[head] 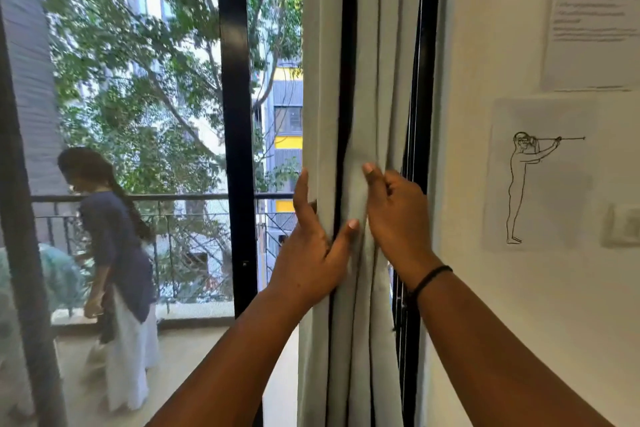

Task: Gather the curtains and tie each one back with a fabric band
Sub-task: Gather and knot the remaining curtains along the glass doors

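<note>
Pale curtain [367, 80], right of centre frame, bunched into folds. Left hand [313, 253] presses it, fingers spread; right hand [398, 215] pinches fold. Gathering apparently nearly done; no band visible, tying remains.

You have one curtain [367, 80] in view: pale grey-green fabric, hanging full height and drawn into narrow vertical folds against the black window frame beside the white wall. Dark gaps show between the pleats. At mid-height the folds pinch closer together, then spread slightly toward the bottom. No fabric band can be made out on the bundle.
</note>
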